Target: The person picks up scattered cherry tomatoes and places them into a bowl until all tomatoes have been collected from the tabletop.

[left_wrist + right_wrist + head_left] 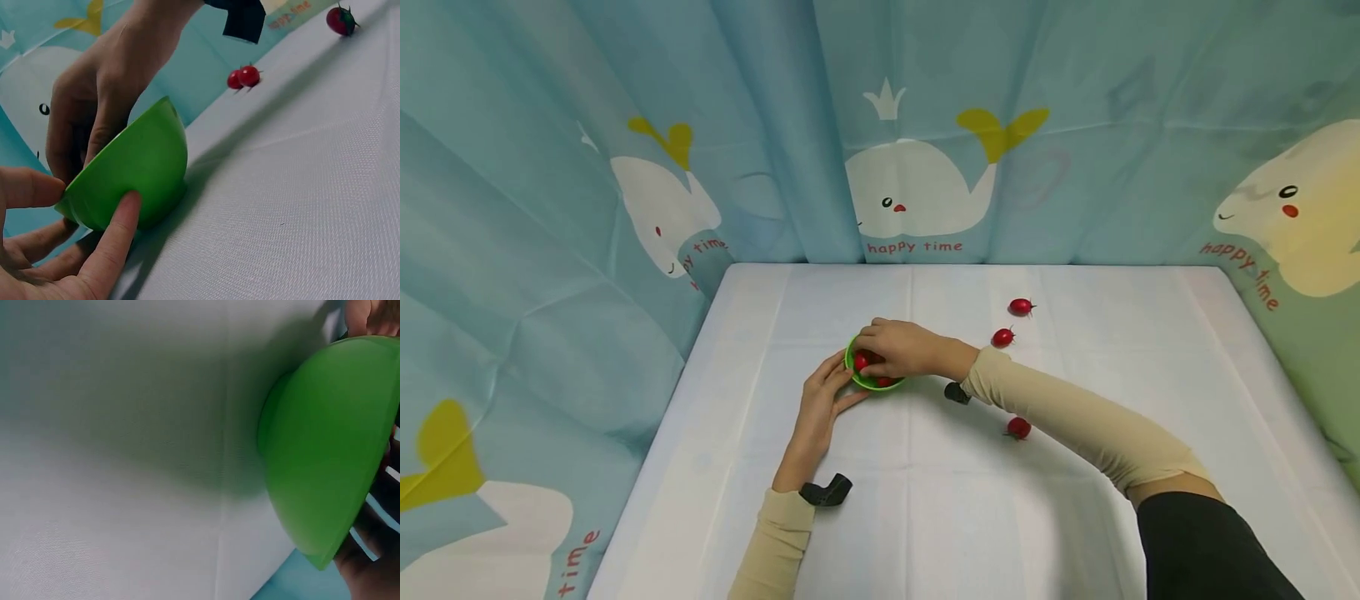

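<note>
A small green bowl point(880, 387) stands on the white-covered table with red cherry tomatoes point(861, 362) inside it. My left hand point(817, 410) holds the bowl from its left side; in the left wrist view, one digit touches the rim and another lies against the outer wall point(150, 169). From the right, my right hand point(904, 348) reaches over the rim, its fingers bent down among the tomatoes. The bowl hides those fingertips in both wrist views, so a grip on a tomato cannot be confirmed. In the right wrist view, the bowl's side point(331, 444) fills the right part.
Right of the bowl lie three loose cherry tomatoes: one at the back point(1021, 307), one just nearer point(1003, 337), and one closer to the front point(1018, 428), beside the right sleeve point(1075, 417). A whale-print curtain point(775, 150) hangs behind the table point(925, 517).
</note>
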Demonstrator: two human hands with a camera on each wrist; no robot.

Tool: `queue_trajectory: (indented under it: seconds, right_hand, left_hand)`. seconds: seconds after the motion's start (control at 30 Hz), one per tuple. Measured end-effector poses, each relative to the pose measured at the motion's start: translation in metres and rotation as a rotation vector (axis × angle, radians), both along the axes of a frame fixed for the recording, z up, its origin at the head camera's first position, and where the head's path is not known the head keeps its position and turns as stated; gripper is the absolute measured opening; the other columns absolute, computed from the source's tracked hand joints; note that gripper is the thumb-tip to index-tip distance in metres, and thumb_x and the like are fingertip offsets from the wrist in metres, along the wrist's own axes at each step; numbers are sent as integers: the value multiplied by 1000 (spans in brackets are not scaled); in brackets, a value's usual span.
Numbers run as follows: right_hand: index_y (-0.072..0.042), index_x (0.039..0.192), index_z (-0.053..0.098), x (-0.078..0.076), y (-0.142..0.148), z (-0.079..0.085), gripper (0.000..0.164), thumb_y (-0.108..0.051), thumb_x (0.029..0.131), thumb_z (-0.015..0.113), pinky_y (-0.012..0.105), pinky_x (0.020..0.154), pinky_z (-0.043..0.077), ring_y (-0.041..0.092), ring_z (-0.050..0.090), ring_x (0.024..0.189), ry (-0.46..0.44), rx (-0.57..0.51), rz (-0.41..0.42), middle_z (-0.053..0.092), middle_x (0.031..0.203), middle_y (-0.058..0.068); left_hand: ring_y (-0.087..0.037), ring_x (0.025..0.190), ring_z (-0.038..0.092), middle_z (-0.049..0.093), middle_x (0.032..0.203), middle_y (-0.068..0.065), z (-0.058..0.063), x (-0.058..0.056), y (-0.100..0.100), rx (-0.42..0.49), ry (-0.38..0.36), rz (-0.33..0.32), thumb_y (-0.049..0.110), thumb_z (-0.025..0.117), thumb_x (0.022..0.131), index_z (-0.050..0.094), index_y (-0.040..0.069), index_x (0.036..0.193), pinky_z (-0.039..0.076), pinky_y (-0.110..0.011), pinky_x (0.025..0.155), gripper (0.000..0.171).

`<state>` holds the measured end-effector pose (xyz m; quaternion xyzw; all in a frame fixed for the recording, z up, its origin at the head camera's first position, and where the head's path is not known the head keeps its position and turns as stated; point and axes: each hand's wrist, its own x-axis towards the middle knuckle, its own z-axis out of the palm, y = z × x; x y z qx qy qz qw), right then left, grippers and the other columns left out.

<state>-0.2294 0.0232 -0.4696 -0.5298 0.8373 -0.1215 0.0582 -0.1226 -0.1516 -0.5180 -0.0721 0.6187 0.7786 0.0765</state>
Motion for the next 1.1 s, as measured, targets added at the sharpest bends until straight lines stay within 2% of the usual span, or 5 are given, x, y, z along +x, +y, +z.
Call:
queue_trajectory:
  seconds: [0.3,0.63,0.8,1.1]
  right_hand:
    - [-16,121,65,-2,-9,2,37,-41,93,66,29,88,56,17,55,104,-36,63,-28,68,120,0]
    - [-14,124,63,-3,-10,9,40,-40,93,67,31,90,56,19,56,105,-50,94,-17,68,122,1]
    - [-13,126,61,1,-5,13,41,-37,94,67,32,91,56,20,56,106,-30,86,0,67,123,2]
    - [-13,130,58,13,11,17,43,-36,94,67,33,94,57,20,57,111,75,109,42,63,123,2]
  left_hand:
    - [-27,132,53,50,146,-5,0,-3,-2,13,-11,4,17,50,104,50,19,142,58,-38,98,38]
    - [-27,133,52,50,147,-4,3,-2,-5,-8,4,-2,18,50,104,49,21,143,58,-37,98,39]
    - [-28,134,52,49,148,-6,2,-2,-3,-3,7,-2,19,51,104,49,20,143,58,-38,99,40]
    - [-28,133,52,50,146,-5,-1,0,-1,-4,-9,-5,22,51,104,50,22,142,56,-41,102,38]
